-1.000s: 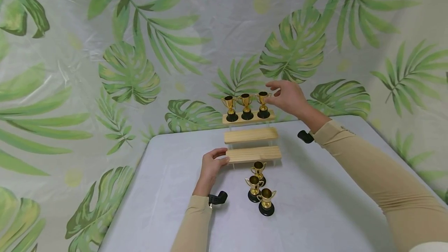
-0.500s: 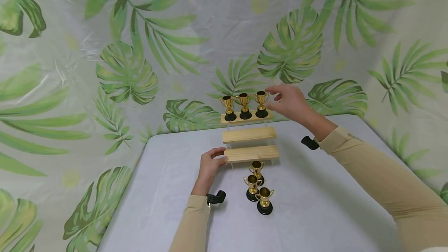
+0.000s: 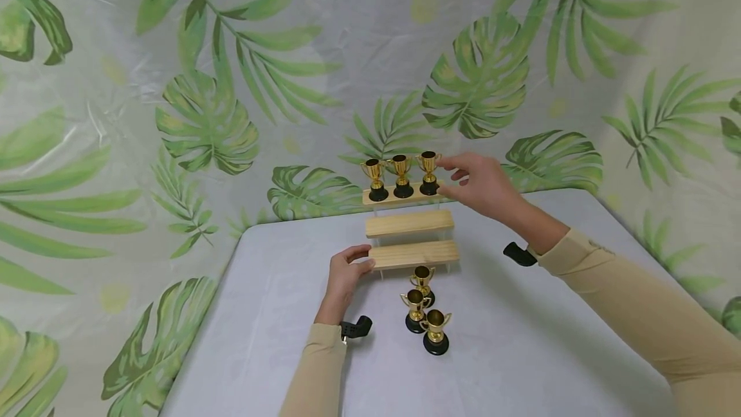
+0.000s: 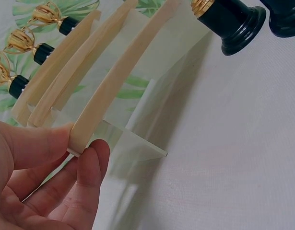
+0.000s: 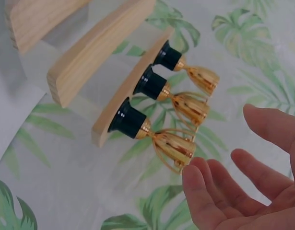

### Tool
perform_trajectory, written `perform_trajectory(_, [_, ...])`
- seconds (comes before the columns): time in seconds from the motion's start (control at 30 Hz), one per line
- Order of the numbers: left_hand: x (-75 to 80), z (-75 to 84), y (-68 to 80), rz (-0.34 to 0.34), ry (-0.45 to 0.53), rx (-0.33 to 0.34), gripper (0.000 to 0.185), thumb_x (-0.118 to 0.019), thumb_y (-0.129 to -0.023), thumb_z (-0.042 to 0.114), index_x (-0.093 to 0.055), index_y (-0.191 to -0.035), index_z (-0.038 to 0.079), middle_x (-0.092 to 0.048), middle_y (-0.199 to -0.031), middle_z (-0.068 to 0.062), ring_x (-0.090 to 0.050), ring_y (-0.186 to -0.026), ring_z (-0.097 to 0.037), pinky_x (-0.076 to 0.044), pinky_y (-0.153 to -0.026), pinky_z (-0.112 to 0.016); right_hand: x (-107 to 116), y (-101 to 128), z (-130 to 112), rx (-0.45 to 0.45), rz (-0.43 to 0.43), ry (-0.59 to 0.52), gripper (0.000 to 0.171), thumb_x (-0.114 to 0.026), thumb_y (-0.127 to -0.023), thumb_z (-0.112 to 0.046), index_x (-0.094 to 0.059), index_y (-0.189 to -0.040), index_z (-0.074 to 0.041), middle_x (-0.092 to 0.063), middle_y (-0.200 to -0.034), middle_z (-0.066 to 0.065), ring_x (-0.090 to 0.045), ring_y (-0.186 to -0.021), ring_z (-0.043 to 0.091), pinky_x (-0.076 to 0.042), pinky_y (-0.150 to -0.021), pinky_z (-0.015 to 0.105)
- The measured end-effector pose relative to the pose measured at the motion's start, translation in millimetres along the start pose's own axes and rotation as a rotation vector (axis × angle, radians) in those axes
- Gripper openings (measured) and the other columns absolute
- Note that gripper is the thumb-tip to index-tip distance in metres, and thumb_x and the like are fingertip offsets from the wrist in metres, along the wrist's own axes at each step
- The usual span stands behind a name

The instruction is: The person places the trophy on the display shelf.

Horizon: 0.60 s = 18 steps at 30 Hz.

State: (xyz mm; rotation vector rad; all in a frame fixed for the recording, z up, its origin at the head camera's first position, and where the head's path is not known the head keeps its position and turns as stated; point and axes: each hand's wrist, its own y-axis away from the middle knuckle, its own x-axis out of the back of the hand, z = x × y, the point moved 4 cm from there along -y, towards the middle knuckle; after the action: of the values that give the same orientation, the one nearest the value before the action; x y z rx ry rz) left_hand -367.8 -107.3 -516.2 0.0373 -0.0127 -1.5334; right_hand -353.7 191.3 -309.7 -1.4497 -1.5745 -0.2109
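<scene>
In the head view, a three-step stand of pale wooden shelves on clear acrylic sides [image 3: 410, 224] stands at the far middle of the grey-white counter [image 3: 521, 352], backed by a leaf-printed curtain [image 3: 208, 101]. Three small gold trophy cups with black round bases [image 3: 401, 176] line the top shelf, and three more such cups [image 3: 424, 307] stand clustered on the counter just in front of the lowest shelf. The left hand [image 3: 344, 275] takes the left end of the lowest shelf between thumb and fingers, its grip closed on the wood. The right hand [image 3: 480, 182] sits just beside the rightmost cup on the top shelf with fingers spread and loose, grasping nothing. In the left wrist view, the left hand [image 4: 46, 177] pinches the end of the lowest plank [image 4: 113, 81], thumb above and fingertip below, beside the clear side panel [image 4: 133, 143]; two black bases of the counter cups [image 4: 243, 21] show at the top. In the right wrist view, the right hand [image 5: 243, 191] lies open, its fingertips [image 5: 195, 175] just beside the nearest gold cup [image 5: 171, 146], whether touching cannot be told.
</scene>
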Motion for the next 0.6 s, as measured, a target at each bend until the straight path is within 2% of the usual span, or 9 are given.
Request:
perform_trajectory(0.23, [0.5, 0.4, -0.2, 0.002, -0.003, -0.007, 0.040, -0.075, -0.083, -0.008, -0.068, -0.122, -0.006, -0.070, -0.114, -0.017, -0.066, -0.086, -0.017, -0.059, -0.071, -0.027, -5.1, 15.9, -2.1, 0.008, 0.005, -0.044, 0.050, -0.081, -0.087, -0.020, -0.066, -0.134, -0.015, -0.064, -0.128, 0.009, -0.064, -0.103, 0.025, -0.057, -0.085, 0.042])
perform_trajectory(0.6, [0.3, -0.2, -0.6, 0.011, -0.002, -0.002, 0.038, -0.076, -0.082, -0.009, -0.070, -0.120, -0.005, -0.070, -0.113, -0.017, -0.067, -0.085, -0.017, -0.059, -0.070, -0.027, -14.1, 41.8, -2.3, -0.019, -0.047, -0.107, 0.050, -0.080, -0.089, -0.025, -0.064, -0.136, -0.013, -0.062, -0.126, 0.008, -0.063, -0.107, 0.028, -0.057, -0.090, 0.044])
